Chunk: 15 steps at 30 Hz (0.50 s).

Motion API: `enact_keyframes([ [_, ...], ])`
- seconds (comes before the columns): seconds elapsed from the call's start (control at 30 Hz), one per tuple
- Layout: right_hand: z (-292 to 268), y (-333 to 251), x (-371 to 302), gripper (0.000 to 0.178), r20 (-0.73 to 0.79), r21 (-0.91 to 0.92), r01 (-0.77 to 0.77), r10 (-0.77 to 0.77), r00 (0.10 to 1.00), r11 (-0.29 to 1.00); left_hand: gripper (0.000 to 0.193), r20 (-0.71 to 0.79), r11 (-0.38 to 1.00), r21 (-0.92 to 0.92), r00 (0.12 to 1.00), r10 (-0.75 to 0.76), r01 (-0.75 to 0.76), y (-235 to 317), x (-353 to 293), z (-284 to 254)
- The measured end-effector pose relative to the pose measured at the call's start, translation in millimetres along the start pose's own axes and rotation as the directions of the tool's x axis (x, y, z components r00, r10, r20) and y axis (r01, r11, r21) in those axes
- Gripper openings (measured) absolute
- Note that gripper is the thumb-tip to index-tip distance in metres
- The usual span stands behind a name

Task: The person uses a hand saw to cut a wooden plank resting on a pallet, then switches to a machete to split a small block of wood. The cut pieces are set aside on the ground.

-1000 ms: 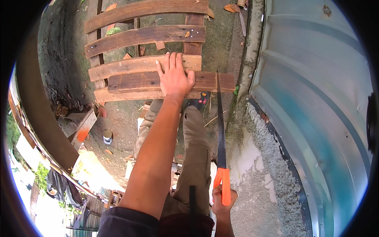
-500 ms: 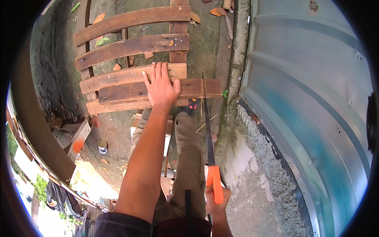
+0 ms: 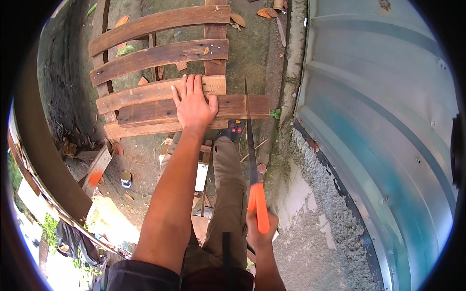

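My left hand (image 3: 196, 106) presses down with spread fingers on a loose dark brown plank (image 3: 148, 112) and the lighter slat (image 3: 138, 98) beside it. The plank lies across a wooden pallet (image 3: 160, 57), and its right end sticks out past the slats. In my right hand (image 3: 262, 227) is the orange handle of a handsaw (image 3: 251, 153). The saw's long, dark blade crosses the overhanging part of the plank, with its tip pointing away beyond the far edge. My right fingers wrap round the handle.
Corrugated metal sheeting (image 3: 378, 111) rises on the right beside a rough concrete ledge (image 3: 335, 208). A small tin can (image 3: 126, 179) stands on the ground at left, near a board with orange paint (image 3: 97, 169). Dry leaves (image 3: 267, 12) lie about. My shoe (image 3: 235, 128) is under the plank's near edge.
My right hand has pushed the saw forward, so the handle and the blade tip sit farther away. My left hand stays on the plank; the whole view has shifted slightly.
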State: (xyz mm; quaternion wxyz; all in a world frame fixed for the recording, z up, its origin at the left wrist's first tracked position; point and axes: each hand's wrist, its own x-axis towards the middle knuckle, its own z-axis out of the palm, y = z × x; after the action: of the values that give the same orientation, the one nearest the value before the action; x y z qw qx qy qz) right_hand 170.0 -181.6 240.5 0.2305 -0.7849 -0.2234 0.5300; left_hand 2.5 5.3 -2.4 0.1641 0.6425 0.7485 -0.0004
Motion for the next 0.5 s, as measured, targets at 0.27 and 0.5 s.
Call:
enact_keyframes([
  [0.27, 32.9, -11.0, 54.6, 0.02, 0.038, -0.066, 0.117, -0.115, 0.993, 0.991, 0.063, -0.005, 1.0, -0.005, 1.0, 0.024, -0.024, 1.8, 3.3, 1.2],
  [0.5, 15.7, -20.6, 49.1, 0.025, 0.03, 0.123, -0.119, 0.116, 0.993, 0.985, 0.063, 0.011, 1.0, -0.004, 1.0, 0.009, -0.009, -1.7, -3.6, -0.8],
])
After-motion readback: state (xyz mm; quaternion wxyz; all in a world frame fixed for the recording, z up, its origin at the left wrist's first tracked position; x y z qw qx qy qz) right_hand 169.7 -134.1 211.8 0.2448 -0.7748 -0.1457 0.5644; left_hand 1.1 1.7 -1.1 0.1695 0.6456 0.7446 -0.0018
